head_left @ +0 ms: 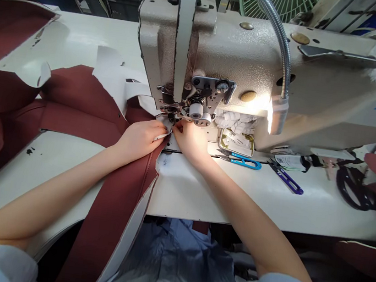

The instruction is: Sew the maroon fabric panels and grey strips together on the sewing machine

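Note:
A maroon leather panel (106,236) with a white backing runs from my lap up to a lockstitch sewing machine (234,50). Its folded edge passes under the machine's presser foot (172,109). My left hand (139,139) pinches the maroon layers just in front of the foot, and a narrow white strip (161,136) shows at its fingertips. My right hand (188,142) sits beside it, with fingertips pressing the edge by the needle. The needle point is hidden by my fingers and the foot.
The cream sewing table (202,193) carries blue-handled thread snips (242,161), purple snips (285,181), and a small tin (236,142). More maroon pieces (6,103) lie to the left. A gooseneck lamp (284,66) arches over the machine, with a green fan (279,0) behind.

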The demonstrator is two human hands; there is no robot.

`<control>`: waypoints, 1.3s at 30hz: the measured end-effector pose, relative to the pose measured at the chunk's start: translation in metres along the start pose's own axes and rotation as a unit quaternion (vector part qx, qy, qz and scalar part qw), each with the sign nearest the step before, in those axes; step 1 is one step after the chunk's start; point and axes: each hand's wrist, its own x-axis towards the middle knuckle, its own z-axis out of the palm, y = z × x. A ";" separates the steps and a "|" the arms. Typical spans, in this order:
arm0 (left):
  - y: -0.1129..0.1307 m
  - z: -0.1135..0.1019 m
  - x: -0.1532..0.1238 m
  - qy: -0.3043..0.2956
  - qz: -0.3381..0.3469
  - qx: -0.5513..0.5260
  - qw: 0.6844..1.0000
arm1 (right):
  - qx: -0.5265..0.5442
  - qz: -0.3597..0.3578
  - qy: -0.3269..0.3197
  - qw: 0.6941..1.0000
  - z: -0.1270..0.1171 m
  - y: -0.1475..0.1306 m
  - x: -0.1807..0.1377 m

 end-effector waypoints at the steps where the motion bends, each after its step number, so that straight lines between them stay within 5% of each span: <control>1: -0.001 0.000 0.000 -0.002 -0.004 -0.010 1.000 | 0.000 -0.008 -0.008 1.000 -0.003 0.003 -0.003; 10: -0.001 -0.002 0.000 0.001 -0.048 -0.068 0.996 | -0.064 -0.293 0.042 0.953 0.005 0.020 -0.038; 23: -0.003 0.000 0.001 0.051 -0.126 -0.155 0.979 | -0.056 -0.296 0.047 0.952 0.014 0.022 -0.038; 31: 0.015 0.000 -0.003 0.009 -0.010 0.046 0.999 | -0.090 -0.304 0.064 0.946 0.012 0.021 -0.038; 39: 0.011 0.001 0.001 0.001 -0.019 0.020 1.000 | -0.119 -0.298 0.064 0.945 0.011 0.019 -0.035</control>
